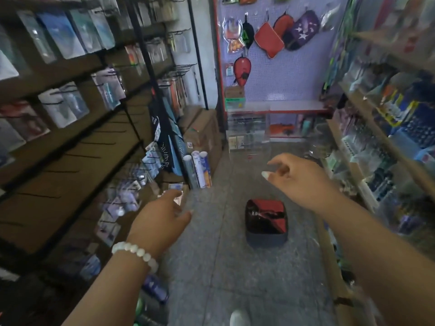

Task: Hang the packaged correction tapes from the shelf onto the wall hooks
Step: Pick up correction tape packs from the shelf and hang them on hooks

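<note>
My left hand [160,220], with a white bead bracelet on the wrist, reaches low toward the left display wall. Its fingertips are at a small pale package [176,192] lying on a box; the thumb is spread apart from the fingers. Blur hides whether this is a correction tape. Small packaged items [122,205] hang on the lower black wall hooks, and several bare hooks [94,143] stick out above them. My right hand [299,182] hovers over the aisle floor, fingers loosely apart, holding nothing.
A red and black stool [266,220] stands on the floor in mid-aisle. Rolled sheets [199,169] and cardboard boxes [202,130] sit at the wall's far end. Crowded stationery shelves [376,142] line the right side. A pegboard [282,74] with pouches closes the aisle.
</note>
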Demonstrator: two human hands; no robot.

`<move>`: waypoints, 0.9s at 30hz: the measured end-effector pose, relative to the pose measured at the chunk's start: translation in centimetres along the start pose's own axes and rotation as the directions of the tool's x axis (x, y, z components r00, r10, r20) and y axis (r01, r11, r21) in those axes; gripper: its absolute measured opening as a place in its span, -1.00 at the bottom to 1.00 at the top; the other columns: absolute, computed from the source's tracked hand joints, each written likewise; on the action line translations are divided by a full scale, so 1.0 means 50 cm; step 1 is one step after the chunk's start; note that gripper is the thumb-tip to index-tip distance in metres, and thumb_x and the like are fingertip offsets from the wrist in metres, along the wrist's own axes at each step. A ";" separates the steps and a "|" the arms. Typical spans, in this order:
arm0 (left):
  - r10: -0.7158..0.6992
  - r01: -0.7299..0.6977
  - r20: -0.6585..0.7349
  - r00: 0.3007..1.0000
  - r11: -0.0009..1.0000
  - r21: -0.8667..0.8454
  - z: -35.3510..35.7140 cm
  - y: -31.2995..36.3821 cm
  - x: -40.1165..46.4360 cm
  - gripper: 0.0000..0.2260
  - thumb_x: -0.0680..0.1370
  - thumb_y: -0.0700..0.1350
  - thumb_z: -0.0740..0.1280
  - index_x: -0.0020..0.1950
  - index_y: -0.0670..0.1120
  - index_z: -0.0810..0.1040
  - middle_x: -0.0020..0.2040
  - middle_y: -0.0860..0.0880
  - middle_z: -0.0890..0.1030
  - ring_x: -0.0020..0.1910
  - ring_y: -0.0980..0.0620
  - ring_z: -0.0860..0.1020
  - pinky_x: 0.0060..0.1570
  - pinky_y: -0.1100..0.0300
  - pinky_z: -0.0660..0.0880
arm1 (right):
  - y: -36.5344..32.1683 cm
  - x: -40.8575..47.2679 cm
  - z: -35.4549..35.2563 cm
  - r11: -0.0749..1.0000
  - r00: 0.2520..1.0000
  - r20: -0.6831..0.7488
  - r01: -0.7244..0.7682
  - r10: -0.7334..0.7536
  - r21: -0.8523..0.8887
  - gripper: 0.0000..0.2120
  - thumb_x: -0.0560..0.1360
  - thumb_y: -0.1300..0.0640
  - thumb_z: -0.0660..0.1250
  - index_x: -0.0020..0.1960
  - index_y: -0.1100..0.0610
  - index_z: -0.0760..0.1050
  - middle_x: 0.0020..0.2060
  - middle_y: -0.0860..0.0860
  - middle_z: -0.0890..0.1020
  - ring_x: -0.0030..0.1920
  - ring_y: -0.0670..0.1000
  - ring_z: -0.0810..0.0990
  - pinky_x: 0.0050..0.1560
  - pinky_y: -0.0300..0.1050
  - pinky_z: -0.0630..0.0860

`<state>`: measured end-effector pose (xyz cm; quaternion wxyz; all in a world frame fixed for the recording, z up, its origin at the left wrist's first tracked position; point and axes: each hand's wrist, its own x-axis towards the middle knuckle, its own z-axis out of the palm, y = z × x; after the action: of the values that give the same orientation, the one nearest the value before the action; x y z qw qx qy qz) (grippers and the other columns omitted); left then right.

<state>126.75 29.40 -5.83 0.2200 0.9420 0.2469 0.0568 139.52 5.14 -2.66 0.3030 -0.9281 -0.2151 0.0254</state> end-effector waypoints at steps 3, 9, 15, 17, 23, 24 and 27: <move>-0.004 0.004 -0.014 1.000 1.000 -0.011 0.007 -0.010 0.104 -0.54 0.51 0.06 0.39 0.38 0.00 0.45 0.03 0.01 0.67 0.06 -0.04 0.61 0.01 0.16 0.49 | -0.002 0.107 0.019 1.000 1.000 -0.007 0.011 -0.011 0.007 -0.67 0.51 -0.16 0.28 0.20 -0.02 0.46 -0.12 -0.10 0.57 -0.09 -0.04 0.56 -0.05 -0.10 0.48; 0.002 -0.005 -0.032 0.999 0.997 -0.072 -0.017 -0.034 0.325 -0.55 0.51 0.07 0.40 0.37 0.01 0.45 -0.02 0.05 0.64 0.02 0.01 0.62 -0.06 0.19 0.46 | -0.045 0.328 0.049 0.999 0.999 -0.010 0.049 -0.049 0.020 -0.65 0.51 -0.12 0.30 0.21 0.03 0.47 -0.09 -0.05 0.57 -0.08 -0.01 0.55 -0.04 -0.08 0.50; -0.021 0.020 -0.019 1.000 0.997 -0.079 -0.044 -0.053 0.497 -0.51 0.53 0.08 0.38 0.42 0.01 0.40 0.06 0.03 0.66 0.05 0.00 0.61 0.04 0.11 0.52 | -0.088 0.513 0.073 0.998 0.998 0.017 0.055 -0.055 0.004 -0.66 0.51 -0.14 0.29 0.20 0.02 0.48 -0.12 -0.09 0.54 -0.08 -0.05 0.53 -0.08 -0.14 0.47; -0.039 0.037 -0.022 0.999 0.996 -0.076 -0.044 -0.064 0.547 -0.52 0.53 0.08 0.38 0.42 0.01 0.40 0.06 0.03 0.66 0.06 -0.01 0.61 0.02 0.13 0.50 | -0.103 0.571 0.091 0.997 0.996 0.026 0.082 -0.082 -0.009 -0.67 0.51 -0.13 0.30 0.18 0.03 0.49 -0.12 -0.07 0.54 -0.09 -0.04 0.53 -0.09 -0.13 0.47; -0.107 0.102 -0.051 0.993 0.990 -0.098 -0.038 -0.097 0.685 -0.60 0.52 0.03 0.41 0.33 0.02 0.47 -0.06 0.07 0.66 0.01 0.01 0.61 -0.05 0.15 0.48 | -0.128 0.762 0.159 0.989 0.986 0.082 0.147 -0.147 0.011 -0.72 0.50 -0.08 0.33 0.12 0.06 0.53 -0.13 -0.03 0.58 -0.11 -0.01 0.55 -0.03 -0.05 0.53; -0.116 0.111 -0.058 0.991 0.990 -0.091 -0.038 -0.102 0.710 -0.63 0.51 0.03 0.41 0.30 0.02 0.48 -0.10 0.08 0.66 -0.02 0.02 0.61 -0.05 0.13 0.51 | -0.131 0.797 0.171 0.987 0.983 0.088 0.159 -0.160 0.021 -0.72 0.50 -0.08 0.33 0.10 0.06 0.53 -0.13 -0.02 0.59 -0.11 0.00 0.55 -0.03 -0.05 0.53; -0.165 0.159 -0.067 0.984 0.983 -0.087 -0.036 -0.115 0.795 -0.66 0.52 0.00 0.40 0.28 0.03 0.49 -0.15 0.07 0.67 -0.07 0.04 0.62 -0.06 0.13 0.53 | -0.137 0.913 0.205 0.979 0.972 0.110 0.204 -0.206 0.027 -0.75 0.49 -0.11 0.33 0.05 0.03 0.54 -0.15 -0.04 0.58 -0.12 -0.01 0.55 -0.10 -0.10 0.49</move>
<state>158.48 54.11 -6.81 0.2529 0.9062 0.3283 0.0835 176.44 34.66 -3.29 0.2984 -0.8957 -0.3261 0.0478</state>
